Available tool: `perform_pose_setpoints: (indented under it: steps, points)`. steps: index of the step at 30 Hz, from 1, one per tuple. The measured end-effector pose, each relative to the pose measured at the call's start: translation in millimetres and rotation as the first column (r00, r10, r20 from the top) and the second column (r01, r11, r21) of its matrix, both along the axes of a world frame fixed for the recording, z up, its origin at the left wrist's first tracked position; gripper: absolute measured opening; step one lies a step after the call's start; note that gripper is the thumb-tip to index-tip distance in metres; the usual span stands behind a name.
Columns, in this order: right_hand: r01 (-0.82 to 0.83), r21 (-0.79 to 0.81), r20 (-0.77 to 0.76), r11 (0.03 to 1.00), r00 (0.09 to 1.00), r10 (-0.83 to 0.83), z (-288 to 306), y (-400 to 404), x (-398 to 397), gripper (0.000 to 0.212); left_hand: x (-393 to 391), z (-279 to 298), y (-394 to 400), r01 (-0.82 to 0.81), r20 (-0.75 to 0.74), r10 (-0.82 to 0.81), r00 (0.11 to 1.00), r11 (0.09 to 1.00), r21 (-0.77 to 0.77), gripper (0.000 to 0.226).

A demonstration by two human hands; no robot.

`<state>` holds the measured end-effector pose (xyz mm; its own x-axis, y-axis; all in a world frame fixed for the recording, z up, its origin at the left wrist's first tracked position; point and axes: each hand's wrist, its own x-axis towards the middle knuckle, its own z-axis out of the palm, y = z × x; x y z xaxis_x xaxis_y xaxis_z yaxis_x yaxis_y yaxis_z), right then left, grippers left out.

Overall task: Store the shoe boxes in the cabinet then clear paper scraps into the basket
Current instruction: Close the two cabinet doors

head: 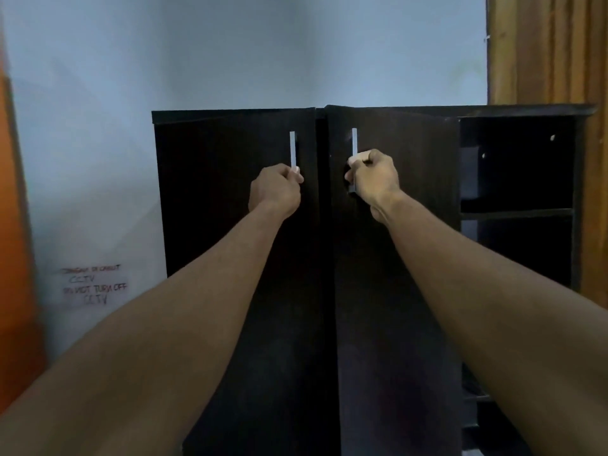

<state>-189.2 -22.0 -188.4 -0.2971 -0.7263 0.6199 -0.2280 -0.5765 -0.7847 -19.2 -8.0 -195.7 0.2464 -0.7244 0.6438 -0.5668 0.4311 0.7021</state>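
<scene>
A dark cabinet stands against a pale blue wall, with a wooden panel to its right. Both arms reach forward to its two doors. The left hand grips the lower end of the left handle, a pale vertical bar on the left door; its fingers are curled tight round the bar. The right hand grips the lower part of the right handle on the right door, fingers clamped round it in a fist. The right door stands swung partly outward, its top edge angled away from the cabinet front, and a narrow dark gap shows between the two doors. To the right of that door the cabinet's inside is open to view: a horizontal shelf divides dark compartments. No shoe boxes, paper scraps or basket show in this view. Low on the wall at left is a handwritten note mentioning CCTV.
</scene>
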Motion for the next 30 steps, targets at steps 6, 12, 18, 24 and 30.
perform_pose_setpoints:
  steps: [6, 12, 18, 24, 30]
  points:
    - [-0.011, 0.034, -0.076, 0.999, 0.997, 0.014, 4.6, -44.7, 8.5, 0.014, -9.8, 1.1, -37.2, 0.011, -0.022, -0.010, 1.000, 0.999, 0.042, 0.022]
    - [-0.009, 0.066, -0.087, 0.998, 0.996, 0.015, 8.4, -75.0, 13.9, 0.017, -10.1, 5.5, -61.9, 0.005, -0.007, -0.004, 1.000, 0.998, 0.067, 0.022]
    - [0.005, 0.028, -0.084, 1.000, 0.996, -0.003, 4.9, -84.4, 14.3, 0.018, -14.4, 4.8, -73.6, -0.020, -0.028, 0.022, 0.999, 0.997, 0.070, 0.021]
    - [0.022, -0.003, -0.040, 1.000, 0.999, -0.022, -2.2, -77.3, 17.0, 0.013, -13.0, 1.2, -71.7, -0.035, -0.045, 0.036, 0.998, 0.999, 0.023, 0.024]
    - [0.051, -0.011, 0.033, 0.999, 0.998, -0.051, -15.6, -69.2, 17.3, 0.007, -4.8, -15.1, -72.0, 0.010, -0.071, -0.011, 0.997, 1.000, -0.016, 0.019]
